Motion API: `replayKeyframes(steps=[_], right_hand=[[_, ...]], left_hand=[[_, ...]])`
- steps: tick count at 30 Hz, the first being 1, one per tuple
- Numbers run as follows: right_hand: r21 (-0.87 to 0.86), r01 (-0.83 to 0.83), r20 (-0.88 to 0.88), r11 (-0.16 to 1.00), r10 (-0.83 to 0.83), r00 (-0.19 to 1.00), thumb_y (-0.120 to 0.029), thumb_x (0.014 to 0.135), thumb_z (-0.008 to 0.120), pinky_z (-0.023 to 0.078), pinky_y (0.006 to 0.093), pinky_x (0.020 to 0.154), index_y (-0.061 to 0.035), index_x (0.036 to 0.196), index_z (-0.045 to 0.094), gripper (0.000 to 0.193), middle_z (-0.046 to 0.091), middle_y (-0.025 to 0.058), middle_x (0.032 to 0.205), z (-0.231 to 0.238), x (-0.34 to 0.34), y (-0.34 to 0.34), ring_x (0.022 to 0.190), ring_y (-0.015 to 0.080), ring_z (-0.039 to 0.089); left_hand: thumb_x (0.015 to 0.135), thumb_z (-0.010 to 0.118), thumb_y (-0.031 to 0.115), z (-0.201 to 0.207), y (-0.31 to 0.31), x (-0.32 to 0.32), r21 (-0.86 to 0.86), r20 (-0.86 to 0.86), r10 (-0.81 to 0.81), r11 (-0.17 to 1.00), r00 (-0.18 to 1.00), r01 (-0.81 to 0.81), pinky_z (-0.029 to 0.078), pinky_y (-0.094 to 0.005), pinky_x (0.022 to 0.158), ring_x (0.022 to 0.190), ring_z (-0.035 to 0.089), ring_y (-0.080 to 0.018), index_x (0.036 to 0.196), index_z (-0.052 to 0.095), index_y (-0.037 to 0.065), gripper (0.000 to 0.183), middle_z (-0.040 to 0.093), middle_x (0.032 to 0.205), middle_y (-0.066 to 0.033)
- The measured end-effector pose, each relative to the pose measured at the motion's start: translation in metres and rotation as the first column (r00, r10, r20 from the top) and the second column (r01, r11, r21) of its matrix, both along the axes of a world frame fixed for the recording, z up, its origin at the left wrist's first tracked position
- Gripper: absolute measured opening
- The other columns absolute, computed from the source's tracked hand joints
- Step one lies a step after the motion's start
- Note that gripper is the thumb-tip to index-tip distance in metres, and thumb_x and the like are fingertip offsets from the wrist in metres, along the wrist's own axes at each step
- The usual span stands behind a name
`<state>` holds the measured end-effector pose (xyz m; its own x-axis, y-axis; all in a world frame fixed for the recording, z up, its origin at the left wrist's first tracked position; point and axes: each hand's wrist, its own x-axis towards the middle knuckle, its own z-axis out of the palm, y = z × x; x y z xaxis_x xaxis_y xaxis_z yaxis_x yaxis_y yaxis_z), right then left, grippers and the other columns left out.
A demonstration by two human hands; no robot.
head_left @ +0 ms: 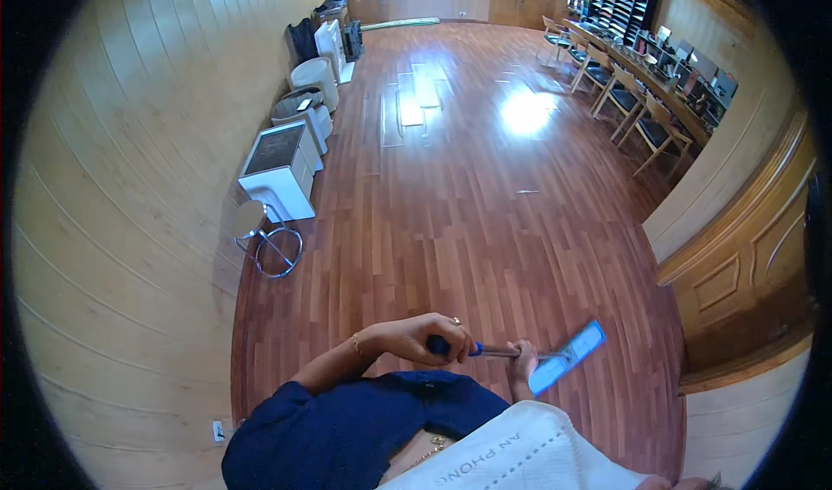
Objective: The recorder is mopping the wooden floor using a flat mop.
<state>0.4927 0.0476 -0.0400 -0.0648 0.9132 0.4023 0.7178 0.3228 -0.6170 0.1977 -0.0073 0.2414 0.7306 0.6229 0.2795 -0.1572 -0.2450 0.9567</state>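
- White cloth (537,442) with grey printed lettering, nearest.
- Left grip (420,337): closed around a metal-poled, dark-blue-handled flat mop (498,350).
- Right grip (523,365): wrapped around the pole, just beside the rectangular blue mop head (582,344), above reddish-brown plank floor (433,256).

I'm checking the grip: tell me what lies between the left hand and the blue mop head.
The head view shows the metal shaft and the right hand on it, between the left hand and blue mop head.
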Motion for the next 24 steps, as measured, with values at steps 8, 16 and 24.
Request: replayKeyframes(steps=[8, 16, 24], right_hand=[[0.064, -0.316, 0.002, 0.947, 0.317, 0.949, -0.022, 0.072, 0.074, 0.042, 0.0438, 0.068, -0.0071, 0.073, 0.053, 0.026, 0.054, 0.0126, 0.076, 0.002, -0.082, 0.085, 0.075, 0.0345, 0.053], [0.020, -0.653, -0.069, 0.757, 0.653, 0.754, -0.013, 0.063, 0.077, 0.047, 0.0396, 0.071, -0.0093, 0.072, 0.054, 0.025, 0.059, 0.0091, 0.080, -0.028, -0.191, 0.107, 0.083, 0.0304, 0.059], [-0.369, -0.904, -0.337, 0.213, 0.876, 0.344, -0.012, 0.074, 0.055, 0.045, 0.0332, 0.075, -0.0106, 0.084, 0.059, 0.011, 0.061, 0.0067, 0.090, 0.001, -0.307, 0.035, 0.092, 0.0275, 0.058]], left_hand=[[0.078, 0.068, 0.000, -0.011, -0.042, -0.003, 0.073, -0.126, 0.394, 0.919, 0.910, -0.388, 0.042, -0.0440, 0.095, 0.111, 0.055, -0.0308, 0.080, 0.061, 0.004, 0.008, 0.063, 0.095, -0.0096], [0.070, 0.066, 0.004, -0.033, -0.081, 0.003, 0.400, -0.278, 0.607, 0.778, 0.744, -0.486, 0.046, -0.0418, 0.083, 0.098, 0.058, -0.0326, 0.073, 0.054, 0.004, 0.013, 0.059, 0.087, -0.0148], [0.068, 0.069, 0.011, -0.010, -0.165, -0.004, 0.587, -0.336, 0.872, 0.490, 0.356, -0.645, 0.038, -0.0389, 0.082, 0.093, 0.060, -0.0255, 0.072, 0.057, 0.009, 0.013, 0.061, 0.084, -0.0070]])
